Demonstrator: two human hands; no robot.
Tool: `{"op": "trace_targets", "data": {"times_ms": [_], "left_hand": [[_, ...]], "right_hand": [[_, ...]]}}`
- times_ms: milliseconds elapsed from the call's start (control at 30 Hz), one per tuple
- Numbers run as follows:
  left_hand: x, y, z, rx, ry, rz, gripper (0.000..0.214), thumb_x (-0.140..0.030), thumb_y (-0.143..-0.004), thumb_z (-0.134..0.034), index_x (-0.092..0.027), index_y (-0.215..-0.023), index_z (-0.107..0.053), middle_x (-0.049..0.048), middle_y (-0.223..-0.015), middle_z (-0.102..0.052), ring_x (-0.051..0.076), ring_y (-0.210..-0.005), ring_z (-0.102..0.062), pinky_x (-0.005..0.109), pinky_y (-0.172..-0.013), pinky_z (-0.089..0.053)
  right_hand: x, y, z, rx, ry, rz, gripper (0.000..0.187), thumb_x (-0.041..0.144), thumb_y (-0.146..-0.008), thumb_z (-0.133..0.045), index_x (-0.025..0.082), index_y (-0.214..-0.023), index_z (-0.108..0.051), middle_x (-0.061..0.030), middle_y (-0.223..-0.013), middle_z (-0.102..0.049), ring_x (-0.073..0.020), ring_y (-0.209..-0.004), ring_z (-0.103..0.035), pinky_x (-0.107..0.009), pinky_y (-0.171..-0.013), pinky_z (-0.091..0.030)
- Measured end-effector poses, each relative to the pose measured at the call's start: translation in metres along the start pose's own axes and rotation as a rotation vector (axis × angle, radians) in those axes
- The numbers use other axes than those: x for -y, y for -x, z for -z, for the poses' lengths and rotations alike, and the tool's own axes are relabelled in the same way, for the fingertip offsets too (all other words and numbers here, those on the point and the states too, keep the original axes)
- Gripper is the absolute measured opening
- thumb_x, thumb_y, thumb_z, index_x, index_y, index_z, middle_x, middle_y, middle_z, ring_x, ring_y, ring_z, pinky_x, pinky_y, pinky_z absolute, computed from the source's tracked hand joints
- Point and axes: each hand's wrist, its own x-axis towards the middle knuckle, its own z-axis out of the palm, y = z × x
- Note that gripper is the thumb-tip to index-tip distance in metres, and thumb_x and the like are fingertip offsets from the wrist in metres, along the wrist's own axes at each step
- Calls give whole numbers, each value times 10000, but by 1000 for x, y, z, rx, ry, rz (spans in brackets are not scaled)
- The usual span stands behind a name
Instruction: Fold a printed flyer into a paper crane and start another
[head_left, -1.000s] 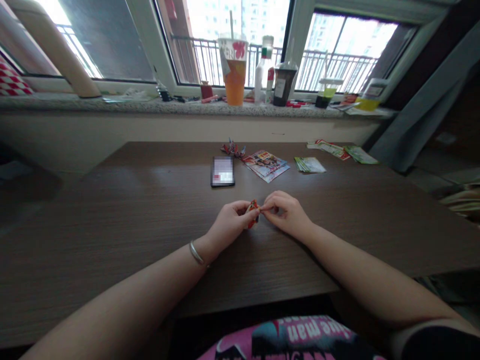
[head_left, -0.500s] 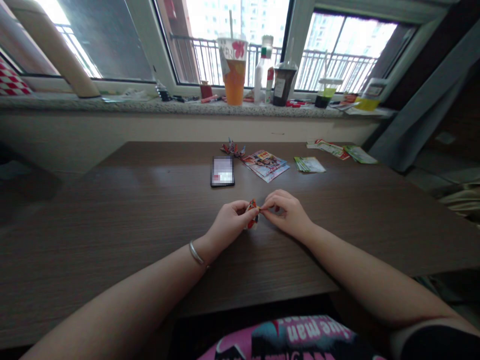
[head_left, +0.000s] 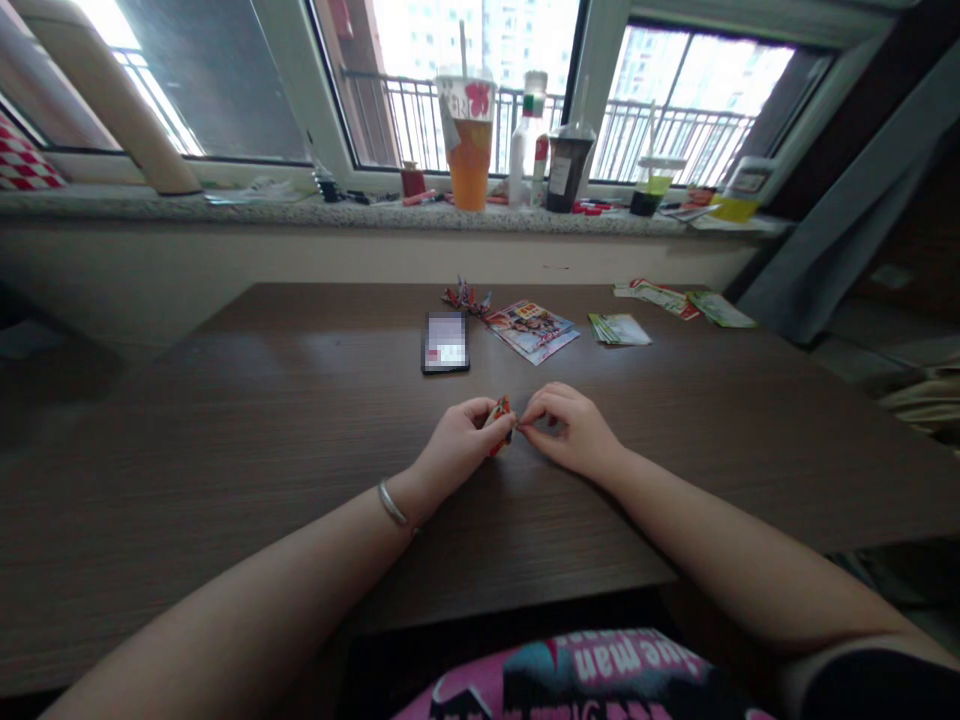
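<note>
My left hand (head_left: 463, 440), with a silver bracelet at the wrist, grips a small folded piece of printed paper (head_left: 500, 412) between thumb and fingers. The paper shows red, orange and white, and its lower part is partly covered by the thumb. Thumb and index finger of my right hand (head_left: 570, 428) are pinched together at the paper's right edge. Both hands are just above the table (head_left: 300, 480). Farther back lies a spiky folded-paper piece (head_left: 466, 297), beside a stack of colourful printed sheets (head_left: 532, 330).
A phone (head_left: 445, 343) lies beyond my left hand. Green-white paper slips (head_left: 619, 330) and more slips (head_left: 660, 298) are at the back right. On the windowsill (head_left: 262, 212) stand an orange drink cup (head_left: 470, 160), a clear bottle (head_left: 525, 150) and a dark drink (head_left: 568, 170).
The folded paper has turned slightly and shifted a little left in my left hand. My right fingertips have moved slightly down along its edge.
</note>
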Motion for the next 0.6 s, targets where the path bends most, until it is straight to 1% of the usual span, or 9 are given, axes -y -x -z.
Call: {"op": "trace_targets", "data": {"times_ms": [100, 233, 433, 500, 600], "left_hand": [[2, 0, 0, 9, 10, 2, 295, -436, -741, -644, -146, -722, -593, -45, -604, -514, 88, -550, -431, 207, -522, -337], [2, 0, 1, 21, -15, -3, 290, -436, -759, -623, -152, -721, -575, -43, -615, -512, 90, -553, -429, 210, -528, -336], [2, -1, 0, 12, -72, -49, 203, -364, -774, -578, -167, -740, -543, -56, -622, -469, 87, -557, -391, 204, -538, -328], [3, -2, 0, 26, -50, -43, 195, -362, -777, -577, -170, -764, -544, -57, -625, -467, 86, -554, -389, 202, -534, -328], [3, -2, 1, 40, 23, -19, 241, -401, -776, -603, -166, -768, -549, -51, -634, -480, 88, -559, -409, 202, -528, -330]], "right_hand": [[2, 0, -2, -12, -34, -68, 57, 178, -787, -654, 205, -777, -605, -17, -785, -628, -149, -748, -558, -265, -628, -439], [5, 0, -4, -28, -72, -140, 55, 194, -780, -662, 200, -781, -607, -11, -763, -605, -141, -718, -553, -253, -596, -434], [7, -2, -5, -1, -125, -151, 52, 157, -763, -654, 191, -773, -615, -8, -756, -602, -133, -704, -554, -248, -594, -436], [7, -2, -5, 9, -125, -155, 49, 151, -762, -646, 187, -766, -613, -7, -750, -596, -132, -700, -551, -249, -597, -435], [5, -2, -5, 12, -134, -180, 38, 160, -770, -633, 186, -759, -608, -4, -736, -584, -128, -685, -544, -243, -586, -431]]}}
